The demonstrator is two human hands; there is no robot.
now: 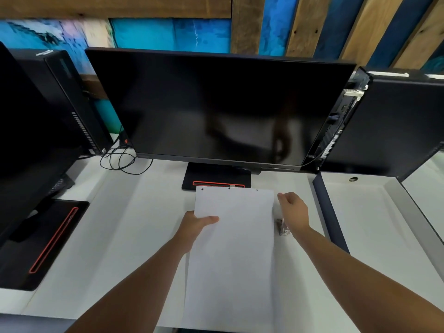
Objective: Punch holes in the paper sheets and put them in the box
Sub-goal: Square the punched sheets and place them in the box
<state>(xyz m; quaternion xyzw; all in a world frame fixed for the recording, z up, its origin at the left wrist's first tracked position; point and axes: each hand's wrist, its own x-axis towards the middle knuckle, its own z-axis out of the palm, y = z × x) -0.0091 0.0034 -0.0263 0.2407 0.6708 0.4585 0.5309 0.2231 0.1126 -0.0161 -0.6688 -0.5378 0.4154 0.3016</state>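
Left hand (pixel 199 223) is pinching the punched sheet (pixel 234 248), light and floppy, at its nine-o'clock edge; right hand (pixel 294 210), loosely curled, is hovering at three o'clock.

Left hand (pixel 197 224) pinching; right hand (pixel 294 210) loosely curled, empty.

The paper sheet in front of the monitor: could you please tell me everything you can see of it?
The paper sheet is plain white, blank and uncreased, with its long side running away from the person. Small punched holes, at least three, line its far edge, which overlaps the monitor's black stand. The left hand pinches its left edge, thumb on top; the right hand hovers just off its far right corner. Whether it lies flat on the white desk is unclear.
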